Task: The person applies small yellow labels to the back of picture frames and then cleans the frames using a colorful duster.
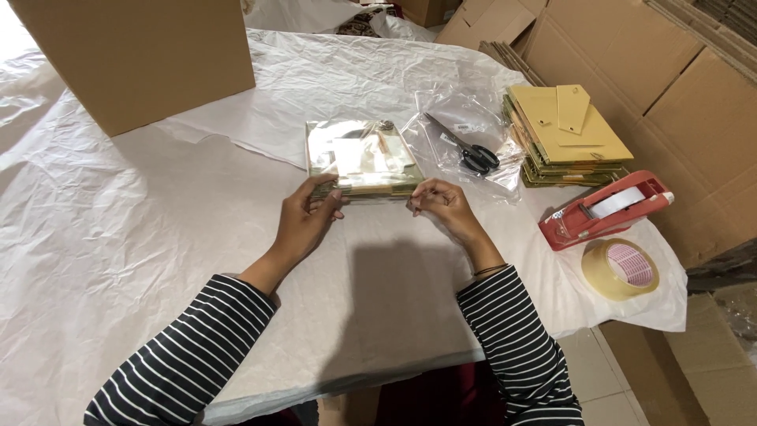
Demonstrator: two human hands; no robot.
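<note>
On the bench: white crinkly paper covers the bench [118, 237] from side to side, and everything sits on top of it.
Big box: a tall brown cardboard box [142, 55] stands at the far left, well apart from the hands.
Cardboard sheets: flat brown cardboard sheets [631, 71] lean at the far right, past the bench edge.
Yellow stack: a pile of flat yellow-gold cards [564, 138] lies on the right, with one small yellow piece on top.
Shiny pack: a flat gold pack in a clear shiny wrap [359, 158] lies in the middle of the bench, right in front of the person. Its near edge is at the hands.
Clear bags: see-through plastic bags [465, 118] lie between the shiny pack and the yellow stack.
Tape holder: a red tape holder [603, 209] lies near the right edge, just below the yellow stack.
Tape roll: a roll of clear tan tape [620, 268] lies flat just beside the tape holder, close to the bench corner.
Scissors: black-handled scissors [465, 146] lie on the clear bags, blades pointing away.
Left hand: the left hand [303, 217] holds the near left corner of the shiny pack, fingers curled around its edge.
Right hand: the right hand [438, 201] pinches the near right corner of the shiny pack, fingers close together.
Sleeves: both arms wear black and white striped sleeves [189, 347].
</note>
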